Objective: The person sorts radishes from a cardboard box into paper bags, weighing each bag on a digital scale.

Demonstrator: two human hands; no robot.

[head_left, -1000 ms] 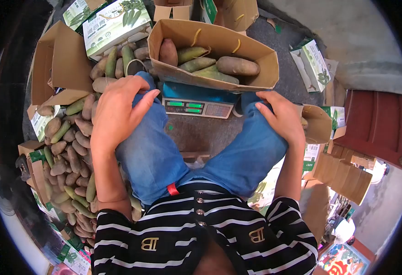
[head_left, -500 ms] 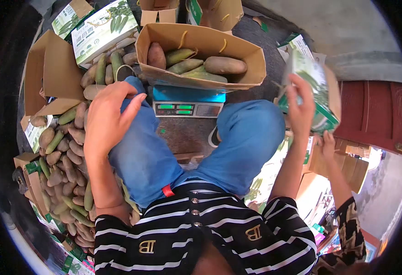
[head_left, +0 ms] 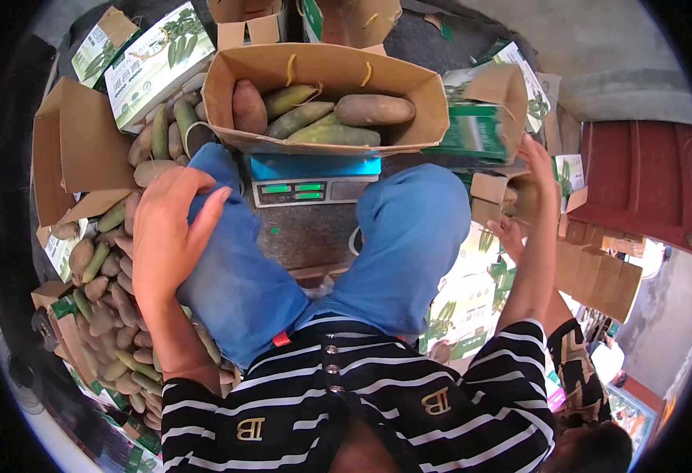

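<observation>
My left hand (head_left: 174,232) lies over my left knee, thumb apart from loosely bent fingers, holding nothing. At the right, my right hand (head_left: 537,164) is at the rim of a green-and-white cardboard box (head_left: 476,130); its fingertips are partly hidden behind the rim. That box is tipped, its opening facing right, close beside a larger open carton (head_left: 322,142). Several long green and brown gourd-like vegetables (head_left: 373,110) lie in the large carton. Under it is a blue-topped digital scale (head_left: 314,189) with lit green displays, in front of my knees.
A big heap of similar vegetables (head_left: 113,307) lies to my left, beside an open brown box (head_left: 94,146) and a printed carton (head_left: 161,67). Another person's hand (head_left: 509,238) is below my right hand, near a small open box (head_left: 489,197). More cartons stand behind.
My right hand has moved the green-and-white box left and forward, beside the large carton, and it has turned. The other person's hand has shifted left. My left hand stays on my knee.
</observation>
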